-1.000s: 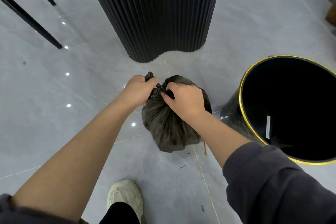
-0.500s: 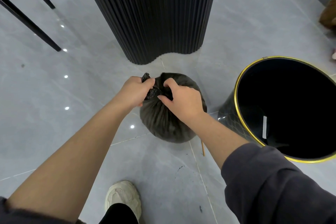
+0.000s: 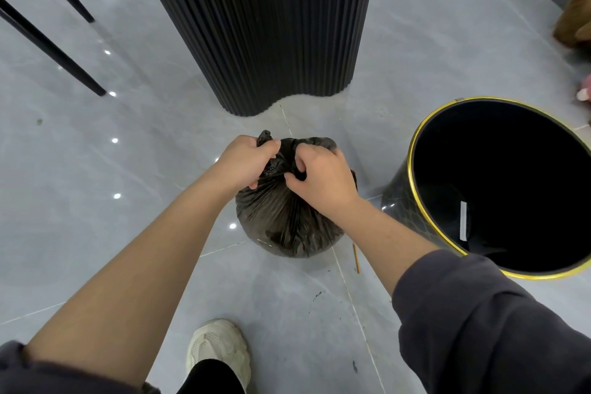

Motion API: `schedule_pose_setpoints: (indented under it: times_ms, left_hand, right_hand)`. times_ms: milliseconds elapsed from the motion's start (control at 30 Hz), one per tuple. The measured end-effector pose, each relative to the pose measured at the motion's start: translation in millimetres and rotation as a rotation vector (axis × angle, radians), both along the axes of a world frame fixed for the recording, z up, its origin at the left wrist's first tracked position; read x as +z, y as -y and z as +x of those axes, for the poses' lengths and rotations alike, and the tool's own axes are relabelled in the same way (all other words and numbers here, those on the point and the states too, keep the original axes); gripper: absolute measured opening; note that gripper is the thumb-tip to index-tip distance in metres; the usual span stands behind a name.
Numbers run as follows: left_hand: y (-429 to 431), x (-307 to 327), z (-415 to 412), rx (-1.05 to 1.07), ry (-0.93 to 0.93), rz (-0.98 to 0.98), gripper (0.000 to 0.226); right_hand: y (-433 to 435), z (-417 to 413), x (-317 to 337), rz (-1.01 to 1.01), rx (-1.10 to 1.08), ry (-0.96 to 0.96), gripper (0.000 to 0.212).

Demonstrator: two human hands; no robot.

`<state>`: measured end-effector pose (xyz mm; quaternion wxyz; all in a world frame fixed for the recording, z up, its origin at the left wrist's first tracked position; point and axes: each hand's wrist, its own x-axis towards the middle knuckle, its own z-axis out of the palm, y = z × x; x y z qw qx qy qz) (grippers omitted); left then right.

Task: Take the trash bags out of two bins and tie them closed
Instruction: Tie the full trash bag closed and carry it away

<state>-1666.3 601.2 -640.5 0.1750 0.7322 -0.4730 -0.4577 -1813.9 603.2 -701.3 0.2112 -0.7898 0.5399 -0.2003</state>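
grey glossy floor tiles (image 3: pixel 96 233) fill the frame, dotted with small reflected lights at centre left. a tall black ribbed column (image 3: pixel 256 25) rises at top centre, its scalloped base meeting the floor just above the middle of the frame. two thin black furniture legs (image 3: pixel 51 41) slant across the upper left.

just below the column's base, in the centre, sits a dark trash bag (image 3: pixel 287 221) on the floor, full and rounded, its plastic gathered into pleats that run up to a bunched neck. the left hand (image 3: pixel 244 163) is closed around the left side of that neck, with a short tail of plastic poking out above the knuckles. the right hand (image 3: pixel 323 179) is curled on the right side of the neck, fingertips pinching into the gathered plastic. the two hands are close together, almost touching over the top of the bag. whether a knot is already formed under the fingers cannot be told.

at right stands a black bin (image 3: pixel 412 217) with a gold rim, just beside the bag; its inside is dark, with a pale strip on the inner wall. a thin stick (image 3: pixel 356 257) lies on the floor between bag and bin. a pale sneaker (image 3: pixel 217 352) shows at bottom centre, and dark grey sleeves (image 3: pixel 479 329) frame the lower corners.
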Motion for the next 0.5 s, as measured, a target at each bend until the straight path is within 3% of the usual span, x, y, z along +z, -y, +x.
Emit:
schedule_pose_setpoints:
  times_ms: [233, 367, 500]
  left_hand:
    - [-0.7, 1.6, -5.2, -0.024, -0.013, -0.012, 0.033]
    - [-1.2, 3.3, -6.3, -0.037, -0.017, -0.014, 0.035]
    - [-0.9, 7.6, -7.6, -0.048, -0.01, -0.011, 0.034]
  right_hand:
    - [-1.7, -0.7, 5.0, -0.012, 0.006, -0.063, 0.016]
    - [-2.0, -2.5, 6.5, -0.087, -0.036, -0.049, 0.032]
    - [-3.1, -5.8, 11.2, 0.014, -0.025, 0.066, 0.03]
